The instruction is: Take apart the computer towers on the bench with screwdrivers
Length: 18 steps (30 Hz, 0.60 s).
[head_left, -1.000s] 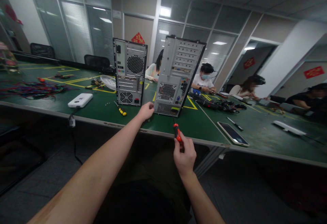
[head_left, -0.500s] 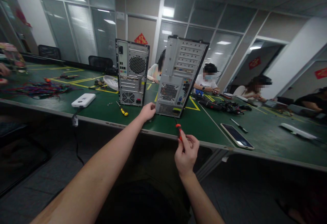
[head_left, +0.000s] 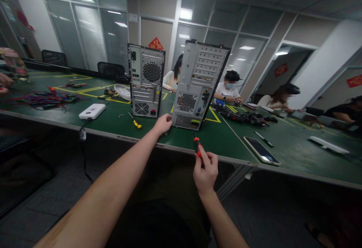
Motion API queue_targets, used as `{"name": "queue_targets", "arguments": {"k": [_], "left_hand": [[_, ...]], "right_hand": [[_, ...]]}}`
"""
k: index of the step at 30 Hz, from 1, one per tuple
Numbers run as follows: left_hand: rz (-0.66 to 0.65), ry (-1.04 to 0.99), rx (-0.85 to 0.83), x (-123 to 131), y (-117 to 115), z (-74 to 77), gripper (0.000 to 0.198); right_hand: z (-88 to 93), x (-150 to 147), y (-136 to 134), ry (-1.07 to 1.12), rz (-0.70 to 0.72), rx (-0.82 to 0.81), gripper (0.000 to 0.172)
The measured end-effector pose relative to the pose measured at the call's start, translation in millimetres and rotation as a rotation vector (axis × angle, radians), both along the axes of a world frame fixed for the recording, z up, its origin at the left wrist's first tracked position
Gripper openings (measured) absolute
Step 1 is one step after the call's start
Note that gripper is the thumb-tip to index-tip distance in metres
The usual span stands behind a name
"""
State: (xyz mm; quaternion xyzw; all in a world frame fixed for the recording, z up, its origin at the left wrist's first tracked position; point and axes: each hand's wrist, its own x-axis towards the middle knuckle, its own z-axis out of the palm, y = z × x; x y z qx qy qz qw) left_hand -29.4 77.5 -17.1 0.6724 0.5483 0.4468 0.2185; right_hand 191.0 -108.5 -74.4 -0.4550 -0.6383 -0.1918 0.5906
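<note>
Two computer towers stand upright on the green table, backs toward me. At the lower left edge of the larger, right-hand tower [head_left: 195, 74], my left hand [head_left: 163, 124] is closed with curled fingers against the case; its fingertips are partly hidden. My right hand [head_left: 206, 170] grips a red-and-black screwdriver [head_left: 197, 144] by its handle, thumb and fingers around it. The shaft points up to the bottom edge of that tower; whether the tip sits in a screw is too small to tell. The smaller tower [head_left: 145, 78] stands to the left, apart from my hands.
A yellow-and-black screwdriver [head_left: 136, 122] lies before the smaller tower, near small loose screws [head_left: 121, 115]. Left are a white power bank [head_left: 92, 111] and tangled cables [head_left: 51, 99]. Right are a phone [head_left: 261, 150], a pen-like tool [head_left: 264, 139] and black cables [head_left: 249, 116]. Several people sit around.
My right hand and the screwdriver have shifted very slightly, the fingers a little differently set on the handle. My left hand and both towers stay in place.
</note>
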Motion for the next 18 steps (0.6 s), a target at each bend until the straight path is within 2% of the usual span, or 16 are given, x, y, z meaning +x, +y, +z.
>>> {"name": "queue_targets", "arguments": {"k": [7, 12, 18], "left_hand": [[-0.001, -0.01, -0.002, 1.6, -3.4, 3.6, 0.025], [0.014, 0.004, -0.011, 2.5, -2.0, 3.4, 0.027], [0.009, -0.007, -0.01, 0.8, -1.4, 2.1, 0.027]], "right_hand": [[1.6, 0.5, -1.0, 0.021, 0.041, -0.022, 0.028], [8.2, 4.5, -0.2, 0.087, -0.006, 0.058, 0.024], [8.7, 0.2, 0.2, 0.002, 0.054, 0.088, 0.024]]}}
